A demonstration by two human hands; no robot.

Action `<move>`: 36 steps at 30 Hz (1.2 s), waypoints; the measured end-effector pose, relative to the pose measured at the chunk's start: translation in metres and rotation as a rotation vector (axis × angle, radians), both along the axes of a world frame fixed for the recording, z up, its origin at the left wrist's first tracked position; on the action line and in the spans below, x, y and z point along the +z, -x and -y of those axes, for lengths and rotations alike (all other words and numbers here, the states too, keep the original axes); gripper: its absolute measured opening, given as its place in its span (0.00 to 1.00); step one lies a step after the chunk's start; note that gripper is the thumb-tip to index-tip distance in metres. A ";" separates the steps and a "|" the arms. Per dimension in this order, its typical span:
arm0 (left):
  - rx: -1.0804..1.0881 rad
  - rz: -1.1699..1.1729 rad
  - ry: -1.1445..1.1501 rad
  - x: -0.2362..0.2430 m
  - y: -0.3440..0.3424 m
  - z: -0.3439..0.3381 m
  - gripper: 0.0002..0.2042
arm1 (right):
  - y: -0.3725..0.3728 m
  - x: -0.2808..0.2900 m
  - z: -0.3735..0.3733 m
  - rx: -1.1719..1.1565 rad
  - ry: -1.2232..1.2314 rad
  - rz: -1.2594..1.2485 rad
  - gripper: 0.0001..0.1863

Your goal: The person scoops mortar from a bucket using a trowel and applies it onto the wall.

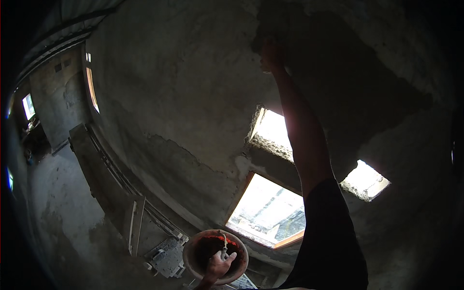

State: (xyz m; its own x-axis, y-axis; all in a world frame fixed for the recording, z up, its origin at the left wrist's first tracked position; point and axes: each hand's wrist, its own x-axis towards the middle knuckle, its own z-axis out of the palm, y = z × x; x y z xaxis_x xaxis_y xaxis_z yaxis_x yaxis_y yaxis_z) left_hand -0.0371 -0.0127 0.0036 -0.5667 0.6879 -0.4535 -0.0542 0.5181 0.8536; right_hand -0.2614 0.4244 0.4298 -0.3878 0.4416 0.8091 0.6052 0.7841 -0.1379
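My left hand (220,263) is closed around a pale, narrow handle (224,241) at a round bucket (192,253) low in the view; I cannot tell whether it belongs to a tool or the bucket. The bucket has a dark inside with orange showing near its rim. My right arm is raised high, and my right hand (271,55) is closed against a dark, damp-looking plaster patch (350,67) on the wall (169,87); what it holds is hidden in shadow.
Below my raised arm are a framed window (261,208) and two rough-edged openings (273,129) (362,179). Long boards (89,164) run along the left, with a grey splattered platform (164,256) near the bucket. Corrugated roofing (63,19) shows at top left.
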 end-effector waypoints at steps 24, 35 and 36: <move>-0.017 0.030 -0.006 -0.007 -0.012 0.002 0.24 | -0.003 -0.031 0.007 0.190 -0.152 0.212 0.26; -0.064 0.064 -0.022 -0.006 -0.018 -0.001 0.22 | -0.089 0.047 0.019 0.050 0.210 -0.014 0.27; -0.076 0.034 -0.018 -0.007 -0.019 -0.001 0.23 | -0.090 0.047 0.015 0.076 0.149 -0.062 0.27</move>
